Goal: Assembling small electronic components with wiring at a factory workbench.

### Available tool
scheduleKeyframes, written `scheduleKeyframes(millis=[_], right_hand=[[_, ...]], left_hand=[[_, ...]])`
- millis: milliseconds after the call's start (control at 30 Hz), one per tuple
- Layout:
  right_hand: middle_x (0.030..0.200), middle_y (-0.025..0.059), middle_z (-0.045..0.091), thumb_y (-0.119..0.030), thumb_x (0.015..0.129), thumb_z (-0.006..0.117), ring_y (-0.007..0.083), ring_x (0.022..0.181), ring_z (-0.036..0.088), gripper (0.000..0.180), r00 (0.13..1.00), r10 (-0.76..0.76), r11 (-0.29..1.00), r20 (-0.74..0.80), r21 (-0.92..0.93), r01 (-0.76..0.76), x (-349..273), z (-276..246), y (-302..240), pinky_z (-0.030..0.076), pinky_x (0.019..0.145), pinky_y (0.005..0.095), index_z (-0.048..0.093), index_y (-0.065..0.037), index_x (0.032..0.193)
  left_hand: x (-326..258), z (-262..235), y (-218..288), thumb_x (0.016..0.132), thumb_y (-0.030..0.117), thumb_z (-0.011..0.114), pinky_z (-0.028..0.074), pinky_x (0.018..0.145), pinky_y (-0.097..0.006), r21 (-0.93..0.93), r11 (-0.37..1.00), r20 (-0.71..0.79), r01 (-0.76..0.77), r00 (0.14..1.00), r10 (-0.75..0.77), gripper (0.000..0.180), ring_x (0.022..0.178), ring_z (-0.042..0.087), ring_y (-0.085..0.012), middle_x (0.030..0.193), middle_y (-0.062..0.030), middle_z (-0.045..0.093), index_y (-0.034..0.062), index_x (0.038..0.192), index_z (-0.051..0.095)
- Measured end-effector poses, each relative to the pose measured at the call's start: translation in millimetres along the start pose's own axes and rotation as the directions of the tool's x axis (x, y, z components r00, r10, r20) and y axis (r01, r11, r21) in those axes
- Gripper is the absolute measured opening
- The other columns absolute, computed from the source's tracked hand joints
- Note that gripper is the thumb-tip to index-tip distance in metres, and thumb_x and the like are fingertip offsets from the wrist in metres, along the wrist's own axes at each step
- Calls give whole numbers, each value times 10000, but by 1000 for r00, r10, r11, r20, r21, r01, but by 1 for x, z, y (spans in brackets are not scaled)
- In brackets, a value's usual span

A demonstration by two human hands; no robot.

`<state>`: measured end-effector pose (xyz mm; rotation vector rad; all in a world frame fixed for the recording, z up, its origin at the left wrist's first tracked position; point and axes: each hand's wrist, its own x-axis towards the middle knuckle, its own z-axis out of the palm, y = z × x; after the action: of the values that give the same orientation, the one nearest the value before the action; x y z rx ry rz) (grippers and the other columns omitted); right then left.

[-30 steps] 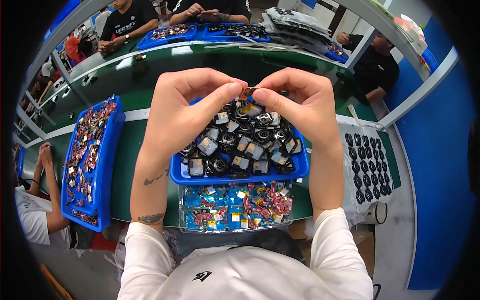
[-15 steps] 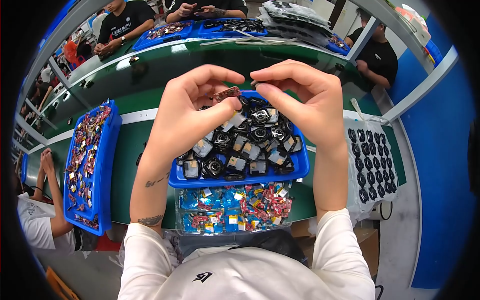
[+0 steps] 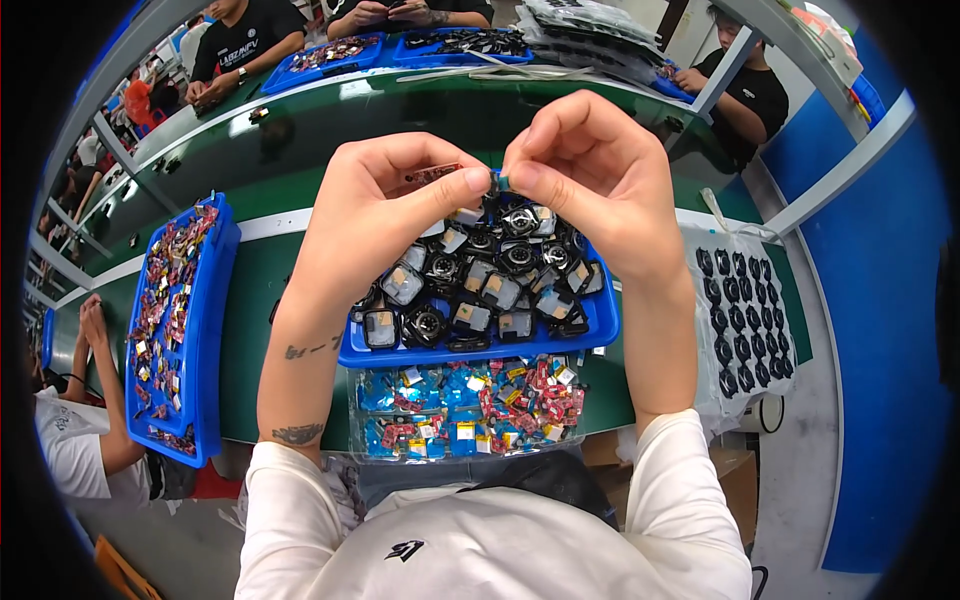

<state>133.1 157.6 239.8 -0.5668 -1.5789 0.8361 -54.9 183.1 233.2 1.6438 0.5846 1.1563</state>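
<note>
My left hand (image 3: 385, 205) and my right hand (image 3: 590, 170) meet fingertip to fingertip above a blue tray (image 3: 480, 350) full of small black and silver electronic parts. Between the fingertips both hands pinch a tiny part with thin red wires (image 3: 435, 175) and a small dark piece at its right end. Just below the tray sits a clear box (image 3: 465, 410) holding several small blue and red wired components. Both forearms come up from white sleeves at the bottom.
A long blue tray (image 3: 205, 330) of red and yellow parts lies at the left. A white sheet with rows of black round parts (image 3: 745, 320) lies at the right. Other people work across the green bench (image 3: 300, 130) and at the left edge.
Both hands have lifted slightly and drawn closer to the camera, still pinching the small wired part together over the tray.
</note>
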Motion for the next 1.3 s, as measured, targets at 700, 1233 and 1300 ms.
scheduleKeyframes(millis=[700,1233,1300], right_hand=[[806,77,655,-207,757,708,267,760,626,175,758,565,438,326,-897,59,0,-1,73,474,674,382,659,-119,901],[950,105,622,-260,924,500,112,694,569,205,839,542,779,58,342,-526,16,-21,58,435,548,223,503,-58,961],[953,67,584,-218,896,569,114,777,578,227,881,452,787,139,404,-467,14,-24,57,462,607,224,555,-45,1042]], left_hand=[[1,-21,6,850,153,658,460,695,-221,63,995,22,-73,997,72,150,780,575,-80,811,-26,625,6,876,641],[10,-13,-5,880,161,634,473,716,-212,35,999,-42,-12,999,14,179,774,630,-91,828,-79,683,-9,934,627],[11,-13,-7,876,159,639,469,703,-204,41,999,-50,-13,999,15,178,768,623,-82,824,-74,683,-11,930,634]])
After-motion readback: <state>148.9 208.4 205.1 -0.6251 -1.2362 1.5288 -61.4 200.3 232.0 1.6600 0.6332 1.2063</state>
